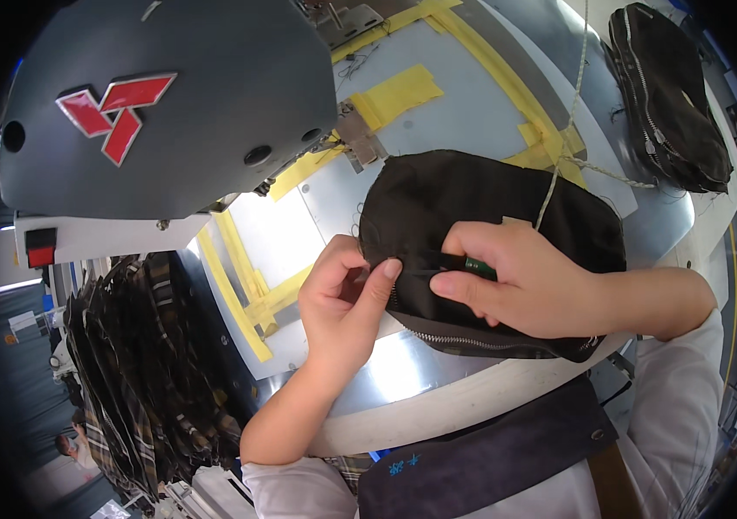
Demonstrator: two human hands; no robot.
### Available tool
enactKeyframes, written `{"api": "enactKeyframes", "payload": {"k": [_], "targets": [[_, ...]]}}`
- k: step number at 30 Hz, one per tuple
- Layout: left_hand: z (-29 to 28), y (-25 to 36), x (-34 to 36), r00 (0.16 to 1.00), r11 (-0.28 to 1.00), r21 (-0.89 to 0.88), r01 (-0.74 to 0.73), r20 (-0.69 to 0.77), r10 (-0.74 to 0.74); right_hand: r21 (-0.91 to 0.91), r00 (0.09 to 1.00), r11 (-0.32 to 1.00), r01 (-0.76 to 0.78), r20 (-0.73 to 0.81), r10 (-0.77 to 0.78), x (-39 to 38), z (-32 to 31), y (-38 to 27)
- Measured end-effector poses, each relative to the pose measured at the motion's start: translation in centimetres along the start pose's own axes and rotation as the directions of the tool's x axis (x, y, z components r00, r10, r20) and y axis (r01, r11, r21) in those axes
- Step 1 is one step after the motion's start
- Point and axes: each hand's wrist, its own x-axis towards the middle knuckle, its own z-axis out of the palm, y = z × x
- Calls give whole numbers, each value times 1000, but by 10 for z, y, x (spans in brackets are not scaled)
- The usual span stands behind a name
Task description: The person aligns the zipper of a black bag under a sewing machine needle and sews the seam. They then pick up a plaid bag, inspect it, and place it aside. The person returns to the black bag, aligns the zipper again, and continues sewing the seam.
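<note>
A black fabric pouch (498,192) with a metal zipper (464,341) along its near side lies on the machine table. At its left edge my left hand (347,294) is closed, thumb and fingers pinching the cloth. Over the pouch's middle, my right hand (520,281) grips a slim dark tool (479,269) with a green section. The tool points left toward my left thumb; its exact kind and its tip are hard to make out against the black cloth.
A grey sewing machine head (169,112) with a red emblem looms at the upper left. Yellow tape (399,93) marks the tabletop. A pale cord (578,95) hangs beside my right hand. Another black zippered pouch (671,104) lies far right; dark plaid pieces (148,346) hang left.
</note>
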Motion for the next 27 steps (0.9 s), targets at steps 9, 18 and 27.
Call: {"api": "enactKeyframes", "payload": {"k": [9, 18, 27], "targets": [[2, 2, -2, 999, 999, 33, -39, 2, 39, 118, 997, 993, -11, 76, 2, 4, 6, 3], [2, 2, -3, 999, 999, 18, -38, 1, 38, 93, 999, 996, -13, 47, 9, 7, 5, 7], [2, 3, -3, 1000, 1000, -31, 4, 7, -3, 130, 999, 991, -27, 40, 22, 8, 6, 8]]}}
